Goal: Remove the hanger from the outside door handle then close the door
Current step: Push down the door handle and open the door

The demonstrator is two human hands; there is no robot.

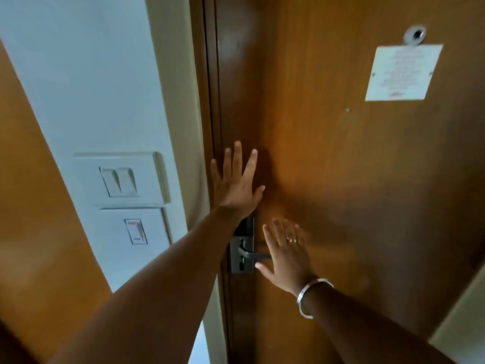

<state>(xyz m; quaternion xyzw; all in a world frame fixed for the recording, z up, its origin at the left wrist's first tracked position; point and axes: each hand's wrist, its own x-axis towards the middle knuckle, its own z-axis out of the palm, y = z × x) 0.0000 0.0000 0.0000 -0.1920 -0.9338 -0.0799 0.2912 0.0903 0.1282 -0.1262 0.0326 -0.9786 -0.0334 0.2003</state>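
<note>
We press both palms flat against the brown wooden door (pixel 341 179), whose latch edge sits against the frame (pixel 210 101) just left of our left fingertips. Our left hand (pixel 236 185) lies high on the panel with its fingers (pixel 237 156) spread wide and holding nothing, the thumb angled out to the right. Our right hand (pixel 286 256) is lower, its fingers (pixel 278 232) also splayed and empty, a ring (pixel 292 240) on one of them and a silver bangle (pixel 309 295) at the wrist. Between the two hands, below our left wrist and just left of our right thumb, the dark metal lock plate (pixel 242 254) carries the inside door handle (pixel 253 254), whose lever runs right and passes behind our right palm. No hanger shows on it, and the outside handle is hidden by the door. Well above and right of our right fingers, a white notice (pixel 402 73) hangs under the peephole (pixel 414 35). Left of our left fingers, past the frame, white wall switches (pixel 120 182) sit on the pale wall (pixel 78 74).
</note>
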